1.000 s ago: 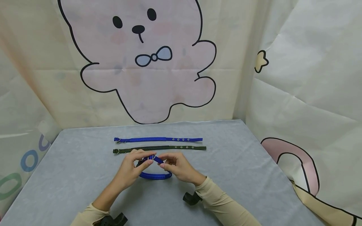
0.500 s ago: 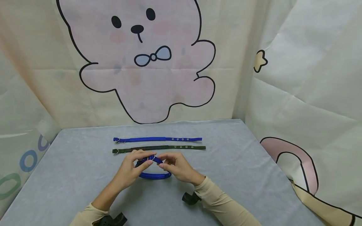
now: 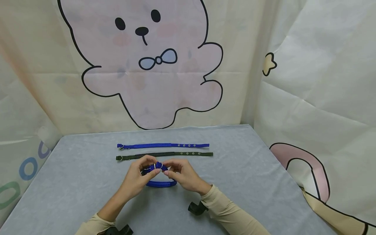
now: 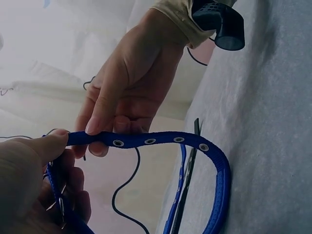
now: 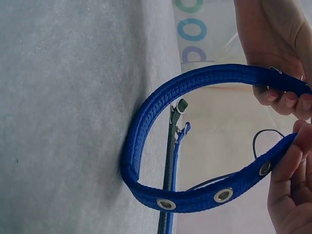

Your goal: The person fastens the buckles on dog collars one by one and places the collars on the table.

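Observation:
A blue collar (image 3: 161, 184) with metal eyelets is bent into a loop between the two hands, its padded lower curve close over the table. My left hand (image 3: 138, 176) holds the buckle end between thumb and fingers. The metal buckle (image 4: 61, 201) shows by that hand's fingers in the left wrist view. My right hand (image 3: 186, 176) pinches the eyelet end of the strap (image 5: 223, 195). In the left wrist view, the left thumb (image 4: 56, 139) touches the strap's tip beside the right fingertips. Part of the buckle is hidden behind fingers.
Behind the hands, a second blue collar (image 3: 158, 145) and a dark green collar (image 3: 176, 153) lie straight and side by side on the grey-blue table cloth (image 3: 235, 169). Printed curtains (image 3: 164, 85) stand around the table's back and sides.
The hands have drawn slightly closer together, and the left hand has turned a little, so more of the metal buckle shows. The loop hangs slightly narrower. The two lying collars stay put.

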`<state>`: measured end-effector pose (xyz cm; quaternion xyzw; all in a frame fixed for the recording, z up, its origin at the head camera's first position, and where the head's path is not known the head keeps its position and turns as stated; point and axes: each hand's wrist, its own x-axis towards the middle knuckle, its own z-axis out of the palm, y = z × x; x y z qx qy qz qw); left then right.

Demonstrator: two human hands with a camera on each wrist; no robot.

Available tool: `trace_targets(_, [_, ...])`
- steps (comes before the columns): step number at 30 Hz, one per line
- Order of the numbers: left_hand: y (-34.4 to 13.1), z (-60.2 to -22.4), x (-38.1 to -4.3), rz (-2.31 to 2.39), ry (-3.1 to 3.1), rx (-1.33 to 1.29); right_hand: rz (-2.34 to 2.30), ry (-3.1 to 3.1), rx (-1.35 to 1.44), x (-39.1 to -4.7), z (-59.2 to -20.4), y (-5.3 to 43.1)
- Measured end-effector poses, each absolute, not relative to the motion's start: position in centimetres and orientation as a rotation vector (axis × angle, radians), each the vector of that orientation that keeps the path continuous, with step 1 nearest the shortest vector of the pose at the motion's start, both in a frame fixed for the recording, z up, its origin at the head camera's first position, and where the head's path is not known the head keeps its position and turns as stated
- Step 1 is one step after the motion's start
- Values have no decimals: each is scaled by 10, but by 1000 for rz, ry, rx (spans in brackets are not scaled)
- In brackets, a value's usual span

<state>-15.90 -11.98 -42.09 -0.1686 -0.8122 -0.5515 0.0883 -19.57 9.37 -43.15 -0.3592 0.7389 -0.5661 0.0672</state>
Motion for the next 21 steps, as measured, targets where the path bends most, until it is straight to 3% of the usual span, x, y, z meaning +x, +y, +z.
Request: trace_targets(21, [-118, -423, -159, -1683, -2423, -470, -1731, 2207, -1074, -195, -431, 92])
